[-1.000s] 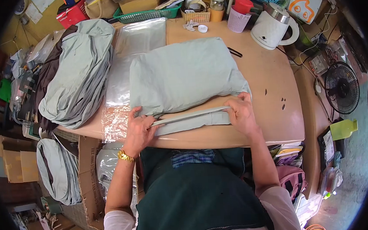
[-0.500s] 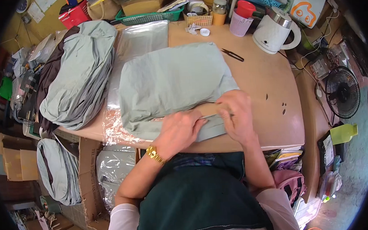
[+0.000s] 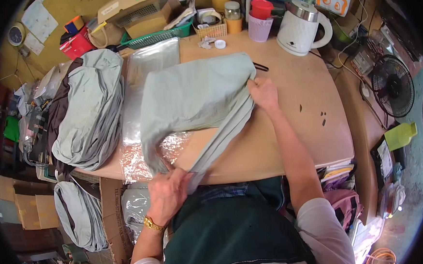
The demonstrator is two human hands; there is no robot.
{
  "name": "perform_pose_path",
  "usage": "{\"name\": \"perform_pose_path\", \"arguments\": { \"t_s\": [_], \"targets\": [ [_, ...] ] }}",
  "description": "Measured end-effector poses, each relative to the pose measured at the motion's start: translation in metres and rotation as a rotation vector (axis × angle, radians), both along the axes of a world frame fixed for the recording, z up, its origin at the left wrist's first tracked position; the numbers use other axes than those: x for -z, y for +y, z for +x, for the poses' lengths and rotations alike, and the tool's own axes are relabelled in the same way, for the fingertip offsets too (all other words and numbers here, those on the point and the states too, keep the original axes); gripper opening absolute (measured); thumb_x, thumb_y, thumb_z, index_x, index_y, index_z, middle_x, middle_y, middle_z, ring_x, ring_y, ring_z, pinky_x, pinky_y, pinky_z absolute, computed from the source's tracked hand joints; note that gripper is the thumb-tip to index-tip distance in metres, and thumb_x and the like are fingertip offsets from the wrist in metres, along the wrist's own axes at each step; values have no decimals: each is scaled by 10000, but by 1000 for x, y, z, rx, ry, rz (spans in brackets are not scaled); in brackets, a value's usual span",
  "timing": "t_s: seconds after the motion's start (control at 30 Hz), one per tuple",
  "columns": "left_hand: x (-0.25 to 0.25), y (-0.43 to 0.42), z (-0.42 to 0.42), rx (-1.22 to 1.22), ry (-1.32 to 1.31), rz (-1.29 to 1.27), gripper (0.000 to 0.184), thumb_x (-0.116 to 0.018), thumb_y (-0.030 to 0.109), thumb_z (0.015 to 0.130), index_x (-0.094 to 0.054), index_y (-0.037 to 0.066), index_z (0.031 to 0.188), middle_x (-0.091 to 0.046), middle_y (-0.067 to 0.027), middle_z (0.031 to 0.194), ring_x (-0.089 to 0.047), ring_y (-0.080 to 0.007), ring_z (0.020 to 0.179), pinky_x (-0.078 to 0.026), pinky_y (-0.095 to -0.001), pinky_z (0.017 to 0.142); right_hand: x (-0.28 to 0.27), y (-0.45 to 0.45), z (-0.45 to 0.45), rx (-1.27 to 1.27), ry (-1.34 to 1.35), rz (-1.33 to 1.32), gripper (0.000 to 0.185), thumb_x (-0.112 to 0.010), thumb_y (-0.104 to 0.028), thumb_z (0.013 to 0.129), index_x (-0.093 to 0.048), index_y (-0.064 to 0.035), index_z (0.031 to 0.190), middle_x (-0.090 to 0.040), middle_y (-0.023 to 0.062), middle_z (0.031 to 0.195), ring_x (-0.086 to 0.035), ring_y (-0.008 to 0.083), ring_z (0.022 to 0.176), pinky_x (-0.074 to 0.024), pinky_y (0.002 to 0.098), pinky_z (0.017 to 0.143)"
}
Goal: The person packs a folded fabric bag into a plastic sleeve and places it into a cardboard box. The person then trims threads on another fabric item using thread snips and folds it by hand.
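A pale grey-green cloth piece (image 3: 197,91) lies partly folded on the brown tabletop; its exact kind I cannot make out. At the table's front edge my left hand (image 3: 169,190), with a gold watch above it, is closed on the lower end of the cloth. My right hand (image 3: 264,92) pinches the cloth's right edge. Between the hands a narrow folded strip of the cloth runs slantwise, with tabletop showing through a gap behind it. Black thread snips (image 3: 261,67) are partly covered by the cloth's upper right corner. Clear plastic sheets (image 3: 156,58) lie under and left of it.
A pile of similar grey-green cloth (image 3: 91,110) sits at the left. Along the back stand a green basket (image 3: 159,37), a pink cup (image 3: 260,28) and a white kettle (image 3: 298,30). A black fan (image 3: 392,86) is at the right. An open cardboard box (image 3: 114,220) stands below left.
My left hand has moved left and toward me, drawing the cloth's lower edge into a slanted strip. My right hand has moved up to the cloth's right edge. The view has shifted slightly.
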State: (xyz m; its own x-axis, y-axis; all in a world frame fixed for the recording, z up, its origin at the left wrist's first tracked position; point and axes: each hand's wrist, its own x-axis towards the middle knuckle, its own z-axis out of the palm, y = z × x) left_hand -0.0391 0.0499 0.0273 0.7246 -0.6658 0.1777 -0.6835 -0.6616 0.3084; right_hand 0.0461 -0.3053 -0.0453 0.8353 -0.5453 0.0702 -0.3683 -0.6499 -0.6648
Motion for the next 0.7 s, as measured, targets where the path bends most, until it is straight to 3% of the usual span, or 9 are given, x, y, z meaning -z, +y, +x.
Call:
{"name": "perform_pose_path", "arguments": {
  "t_s": [0.1, 0.17, 0.23, 0.33, 0.4, 0.47, 0.57, 0.63, 0.7],
  "targets": [
    [7, 9, 7, -167, 81, 126, 161, -674, 220, 872, -615, 70, 876, -649, -107, 727, -629, -323, 648, -487, -427, 647, -2, 27, -3, -11, -33, 6, 416, -551, -365, 874, -665, 5, 721, -660, 245, 799, -654, 426, 819, -505, 487, 772],
    [2, -18, 13, 1, -221, -92, 222, -671, 257, 878, -598, 54, 930, -654, -160, 808, -635, -348, 675, -490, -443, 616, 0, 34, -2, -29, -34, 24, 432, -551, -374, 883, -660, 10, 718, -660, 245, 795, -650, 430, 806, -505, 488, 759],
    [11, -53, 25, 18, -238, -291, 297, -680, 262, 875, -590, 9, 1004, -639, -232, 868, -618, -415, 726, -488, -442, 596, -7, 41, -6, -35, -33, 35, 447, -550, -382, 891, -655, 15, 714, -660, 245, 791, -645, 434, 792, -505, 488, 746],
    [38, -89, 46, -3, -5, -260, 259, -657, 255, 903, -615, 6, 960, -621, -226, 769, -605, -411, 679, -480, -449, 594, -26, 52, -25, -67, -58, 89, 488, -533, -425, 922, -641, 23, 759, -646, 226, 727, -657, 395, 729, -505, 462, 705],
    [33, -92, 53, -16, 55, -283, 245, -636, 249, 922, -617, 5, 917, -595, -228, 717, -593, -412, 654, -467, -456, 586, -23, 54, -47, -66, -226, 310, 559, -489, -492, 967, -632, 20, 796, -636, 189, 655, -670, 290, 664, -515, 394, 622],
    [23, -92, 57, -31, 119, -300, 248, -615, 242, 942, -618, 4, 875, -569, -230, 665, -581, -414, 628, -455, -462, 578, -13, 59, -78, -109, -80, 781, 585, -446, -523, 1000, -621, -1, 802, -611, 95, 584, -610, 150, 563, -468, 284, 514],
    [9, -89, 55, -77, 282, -356, 286, -572, 224, 970, -592, 0, 793, -529, -243, 623, -562, -424, 604, -428, -465, 559, -9, 84, -109, -264, 142, 1083, 583, -470, -540, 988, -643, -9, 819, -656, 103, 665, -658, 140, 649, -481, 273, 496],
    [11, -88, 51, -79, 285, -357, 275, -551, 216, 980, -572, 2, 808, -535, -237, 655, -550, -429, 612, -420, -452, 555, -5, 117, -113, -175, -107, 1436, 457, -577, -455, 968, -650, -22, 842, -677, 68, 735, -637, 120, 640, -465, 251, 506],
    [14, -87, 51, -91, 257, -362, 263, -549, 223, 980, -573, 8, 831, -550, -253, 674, -558, -451, 637, -426, -479, 565, 13, 126, -102, -142, -271, 1440, 387, -624, -403, 949, -654, -30, 850, -681, 49, 762, -620, 107, 633, -460, 236, 519]
  ]
}}
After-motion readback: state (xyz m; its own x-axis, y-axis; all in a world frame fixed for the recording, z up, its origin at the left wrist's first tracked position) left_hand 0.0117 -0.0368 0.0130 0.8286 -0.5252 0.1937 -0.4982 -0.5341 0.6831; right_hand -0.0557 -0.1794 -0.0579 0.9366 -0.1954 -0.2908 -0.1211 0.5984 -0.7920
